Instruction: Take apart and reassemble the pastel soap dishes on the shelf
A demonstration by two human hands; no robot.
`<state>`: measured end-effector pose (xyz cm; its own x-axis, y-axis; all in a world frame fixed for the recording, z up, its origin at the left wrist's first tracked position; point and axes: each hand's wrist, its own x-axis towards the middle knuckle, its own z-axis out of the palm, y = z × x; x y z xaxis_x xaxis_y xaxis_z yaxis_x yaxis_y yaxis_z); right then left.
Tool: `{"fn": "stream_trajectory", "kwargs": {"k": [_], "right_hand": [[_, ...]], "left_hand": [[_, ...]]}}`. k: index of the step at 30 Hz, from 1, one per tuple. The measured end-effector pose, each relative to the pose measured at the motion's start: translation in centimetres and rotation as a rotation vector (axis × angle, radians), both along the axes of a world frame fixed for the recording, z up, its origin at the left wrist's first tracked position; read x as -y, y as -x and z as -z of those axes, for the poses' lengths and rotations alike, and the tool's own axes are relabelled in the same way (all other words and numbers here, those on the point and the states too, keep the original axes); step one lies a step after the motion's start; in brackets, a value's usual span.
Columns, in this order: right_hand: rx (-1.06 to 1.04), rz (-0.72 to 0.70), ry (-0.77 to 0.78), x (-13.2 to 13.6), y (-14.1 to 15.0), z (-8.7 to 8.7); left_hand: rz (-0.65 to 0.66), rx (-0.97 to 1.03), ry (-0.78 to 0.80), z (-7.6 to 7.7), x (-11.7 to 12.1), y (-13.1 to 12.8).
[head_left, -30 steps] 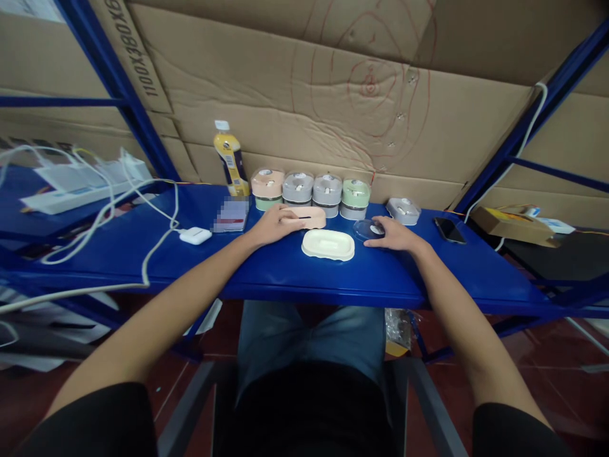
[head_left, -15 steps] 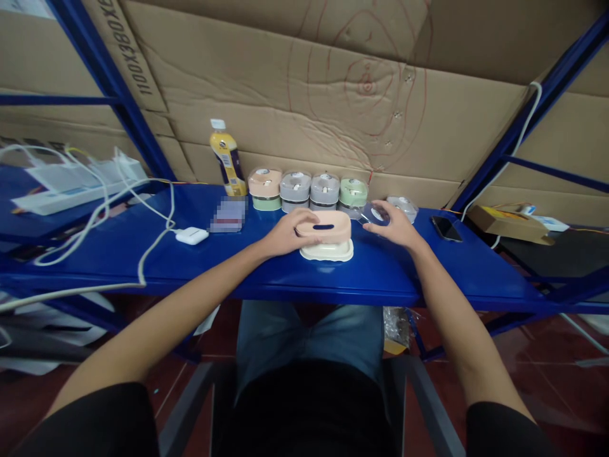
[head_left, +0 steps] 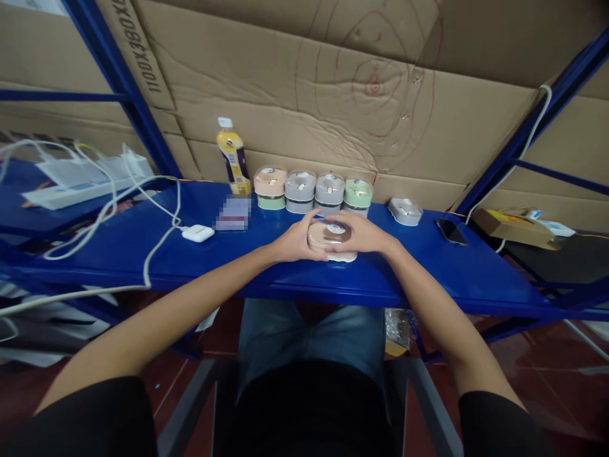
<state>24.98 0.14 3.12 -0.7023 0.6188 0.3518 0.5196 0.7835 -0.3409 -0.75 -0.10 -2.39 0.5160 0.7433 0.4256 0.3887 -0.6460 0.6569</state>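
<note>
In the head view, a peach plastic box with an oval body (head_left: 316, 243) is between my hands, near the front of the blue table. A clear domed lid (head_left: 335, 231) with a round sticker lies over its top. My left hand (head_left: 297, 240) is curled around the box's left side. From the right, my right hand (head_left: 364, 233) grips the lid, fingers over its edge. Below the box a cream scalloped tray (head_left: 343, 257) shows at the front; whether they touch I cannot tell.
Behind stand several lidded boxes (head_left: 299, 190) in peach, grey and green, stacked in pairs. A single grey box (head_left: 405, 211) and a phone (head_left: 451, 231) lie right. Leftward are a yellow bottle (head_left: 233, 158), a white earphone case (head_left: 198, 233) and cables (head_left: 146, 254).
My right hand has brought the clear lid leftward from beside the grey box onto the peach box. My left hand has stayed on the box.
</note>
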Motion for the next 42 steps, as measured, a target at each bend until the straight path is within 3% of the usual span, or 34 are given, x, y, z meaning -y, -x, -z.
{"fn": "stream_trajectory", "kwargs": {"k": [9,14,17,21,25,28,35,42], "right_hand": [[-0.052,0.052,0.039,0.6,-0.6,2.1],[0.071,0.139,0.077,3.1,-1.7,1.8],[0.184,0.291,0.043,5.6,-4.3,1.4],[0.286,0.614,0.017,7.4,-8.7,1.4],[0.341,1.003,0.049,5.4,-10.2,1.0],[0.308,1.139,0.093,3.1,-9.3,0.3],[0.307,1.180,-0.045,2.6,-7.3,0.0],[0.329,1.012,-0.010,0.3,-6.8,0.2]], "left_hand": [[0.007,-0.084,-0.024,-0.1,0.0,0.0],[-0.029,-0.131,-0.001,0.1,0.0,0.0],[-0.053,-0.178,-0.017,0.1,0.0,-0.1],[-0.069,-0.248,-0.040,0.0,-0.1,0.0],[-0.068,-0.280,-0.070,0.0,-0.2,0.0],[-0.067,-0.287,-0.075,0.1,-0.2,0.1],[-0.054,-0.295,-0.087,0.2,-0.3,0.2],[-0.046,-0.285,-0.089,0.3,-0.4,0.3]]}}
